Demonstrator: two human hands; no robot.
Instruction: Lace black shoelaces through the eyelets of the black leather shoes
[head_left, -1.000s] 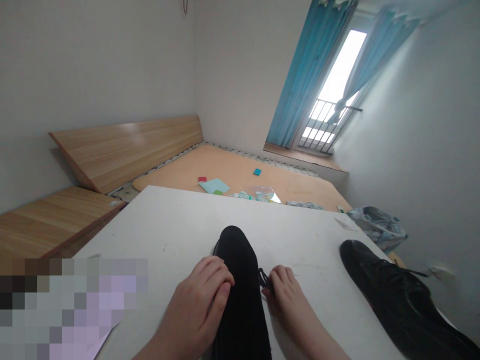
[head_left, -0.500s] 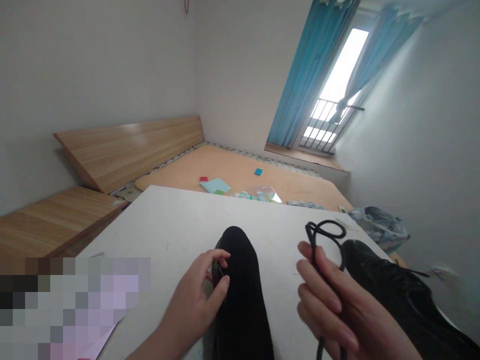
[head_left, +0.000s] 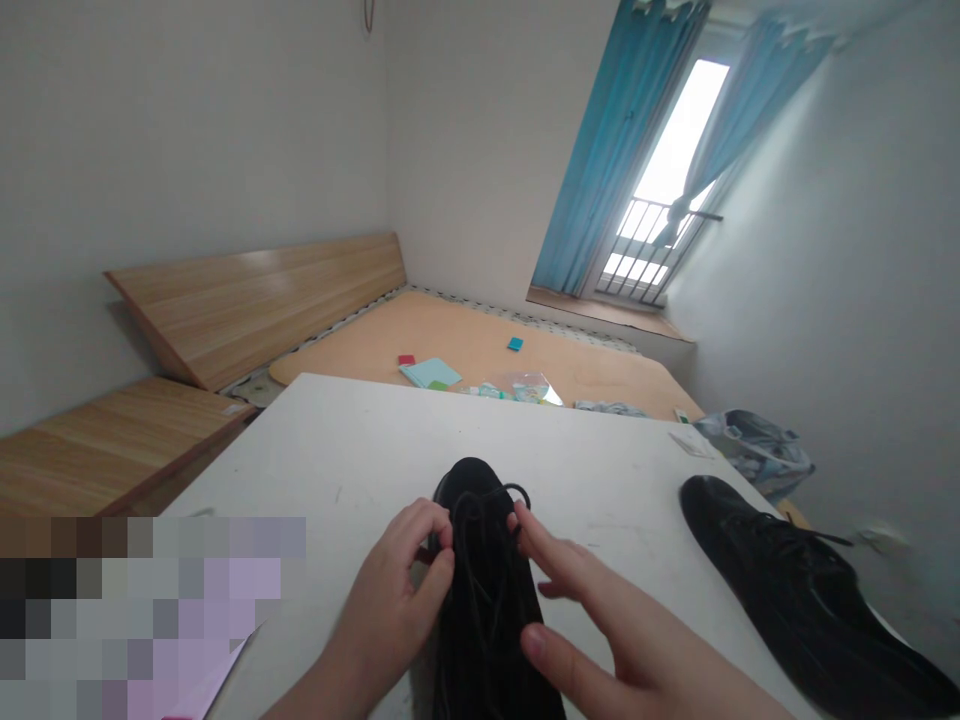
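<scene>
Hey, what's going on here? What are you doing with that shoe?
A person is handling a black shoe on a white table with bare hands. The left hand curls against the side of the shoe. The right hand is open, its fingertips near a black lace lying loosely over the shoe. Another black shoe lies to the right.

You're getting daylight through the balcony door (head_left: 679, 170) | its glass is blowing out white | soft shadows are falling | the walls (head_left: 187, 170) are leaning with wide-angle distortion toward the edges | your right hand (head_left: 630, 650) is blurring slightly | a pixelated block (head_left: 127, 610) is masking the lower left
</scene>
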